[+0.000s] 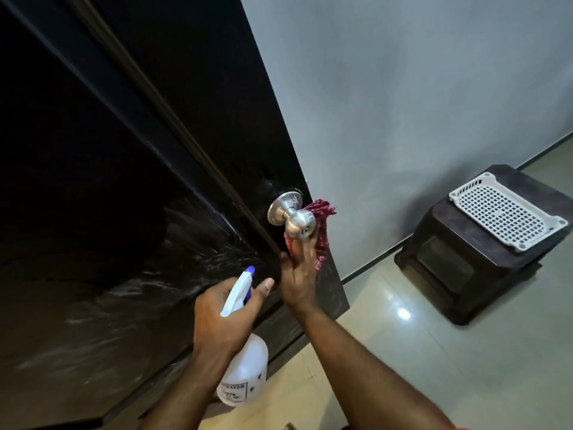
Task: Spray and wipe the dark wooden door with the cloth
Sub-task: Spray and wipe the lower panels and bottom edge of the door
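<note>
The dark wooden door (102, 156) fills the left half of the view, its near face streaked with wet spray marks below the middle. Near its bottom edge the left hand (218, 318) grips the neck of a white spray bottle (248, 367). The fingers are wrapped round the trigger head, one fingertip sticks out toward the door, and the blue nozzle points at the wet panel. Just right of it, a silver door knob (299, 225) juts from the door's right edge. Directly under the knob the right hand (297, 280) presses a red patterned cloth (323, 240) against the door edge. Its fingers are stretched out flat over the fabric, which bunches out above and to the right of them. Further right is a grey wall (418, 88) and a glossy tiled floor (434, 361). A dark stool (459, 265) stands against the wall with a white perforated tray (505, 212) on top
</note>
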